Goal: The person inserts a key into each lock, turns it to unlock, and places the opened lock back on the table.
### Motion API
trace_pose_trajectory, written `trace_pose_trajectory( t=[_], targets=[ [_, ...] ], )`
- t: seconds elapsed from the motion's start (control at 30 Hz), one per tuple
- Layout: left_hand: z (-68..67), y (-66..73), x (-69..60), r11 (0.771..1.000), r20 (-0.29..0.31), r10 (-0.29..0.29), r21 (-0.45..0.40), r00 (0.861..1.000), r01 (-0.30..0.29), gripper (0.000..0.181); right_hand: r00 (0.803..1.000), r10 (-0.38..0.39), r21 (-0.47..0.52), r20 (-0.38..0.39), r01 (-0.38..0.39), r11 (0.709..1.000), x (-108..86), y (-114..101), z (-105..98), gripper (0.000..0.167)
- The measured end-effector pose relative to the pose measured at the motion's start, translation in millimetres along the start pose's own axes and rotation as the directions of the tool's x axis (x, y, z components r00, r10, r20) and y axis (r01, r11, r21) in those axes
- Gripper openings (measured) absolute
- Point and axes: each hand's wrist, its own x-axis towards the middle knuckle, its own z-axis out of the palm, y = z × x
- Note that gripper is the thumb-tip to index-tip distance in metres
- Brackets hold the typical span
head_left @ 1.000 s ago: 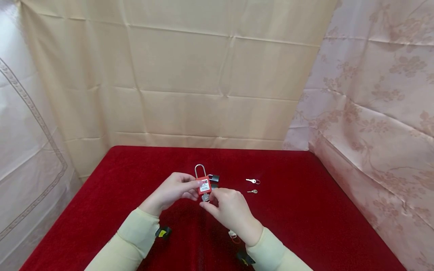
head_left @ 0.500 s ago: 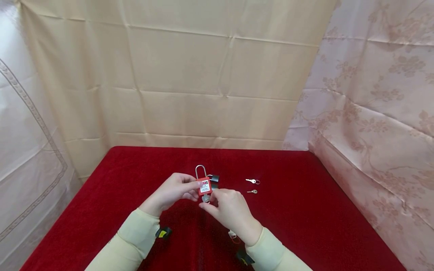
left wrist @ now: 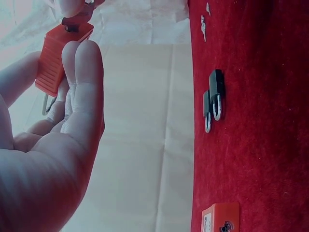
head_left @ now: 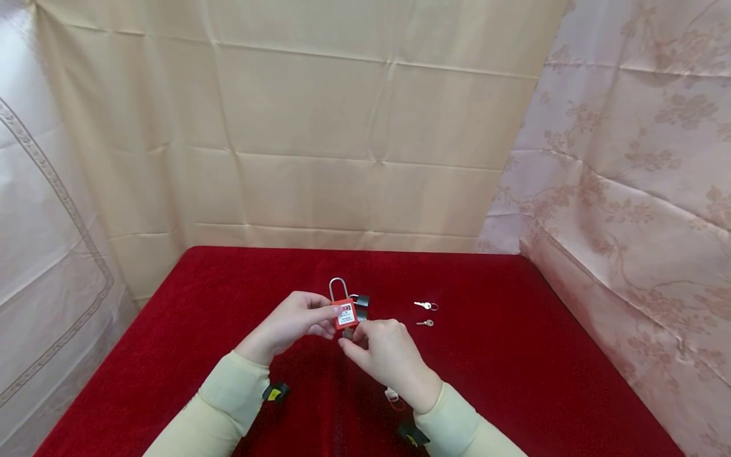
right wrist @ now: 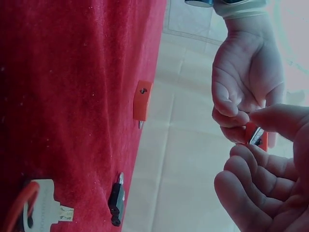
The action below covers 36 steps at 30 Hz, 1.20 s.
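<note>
My left hand (head_left: 291, 320) grips a red padlock (head_left: 345, 314) by its sides, thumb on the white label, with the long steel shackle up. Just below it, my right hand (head_left: 394, 355) pinches a key (head_left: 348, 333) at the padlock's bottom face. The left wrist view shows this key (left wrist: 79, 18) at the keyhole of the orange-red body (left wrist: 55, 58). From the right wrist, the key (right wrist: 256, 136) appears thin, almost edge-on. Fingers hide part of it, so how deep it sits I cannot tell.
Two black padlocks (left wrist: 217, 89) lie on the red cloth (head_left: 485, 368) beyond the hands. Another red padlock (right wrist: 143, 101) is there too, hidden in the head view. Small keys (head_left: 425, 306) lie to the right. A key with a red ring (right wrist: 44, 205) rests near my right wrist.
The key under the red padlock has turned in my right fingers; its broad face showed before and now looks narrower and darker. Both hands stay almost in place.
</note>
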Motion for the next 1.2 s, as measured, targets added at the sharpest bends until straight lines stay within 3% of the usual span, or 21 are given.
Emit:
trace_pose_trajectory(
  t=[0.2,0.53,1.0,1.2],
  targets=[
    [0.9,0.9,0.1,1.0,0.003,0.002,-0.011,1.0,-0.002,0.029,0.998,0.03,0.11,0.059,-0.036,0.993,1.5,0.8,1.6,0.016],
    [1.2,0.9,-0.5,1.0,0.005,0.013,-0.007,1.0,-0.013,0.029,0.99,0.074,0.211,0.121,-0.099,0.972,2.5,2.0,2.2,0.02],
    [0.8,0.9,-0.6,1.0,-0.016,0.005,-0.009,1.0,-0.005,0.029,0.977,0.131,0.249,0.168,-0.171,0.953,3.9,3.9,0.4,0.014],
    [-0.1,1.6,-0.1,1.0,-0.034,0.006,0.005,0.999,-0.006,0.032,0.972,0.165,0.292,0.169,-0.209,0.933,5.6,13.9,-12.2,0.013]
  ],
)
